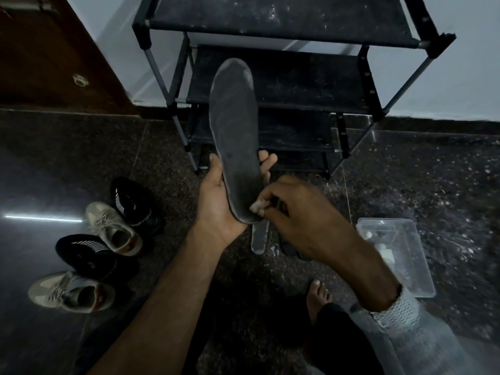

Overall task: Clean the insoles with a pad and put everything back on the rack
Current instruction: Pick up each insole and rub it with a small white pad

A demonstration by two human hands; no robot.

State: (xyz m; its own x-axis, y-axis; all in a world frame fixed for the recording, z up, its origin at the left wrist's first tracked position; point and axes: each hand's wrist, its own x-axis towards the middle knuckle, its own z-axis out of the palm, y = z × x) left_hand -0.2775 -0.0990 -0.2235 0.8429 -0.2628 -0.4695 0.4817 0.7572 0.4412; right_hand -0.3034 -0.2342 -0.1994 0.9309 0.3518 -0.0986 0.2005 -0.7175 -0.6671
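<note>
My left hand (216, 201) grips a dark grey insole (234, 125) from underneath at its heel end, toe pointing up toward the rack (284, 77). My right hand (292, 209) pinches a small pale pad (257, 208) against the insole's heel. Below my hands, more insoles lie on the floor: a grey one (258, 239) and a dark one (289, 249), partly hidden by my right hand.
Two beige sneakers (113, 226) (73, 292) and two black striped shoes (132, 201) (86, 253) stand on the dark floor at left. A clear plastic box (400, 255) lies at right. My bare foot (319, 293) is below. A brown door (48, 50) is at upper left.
</note>
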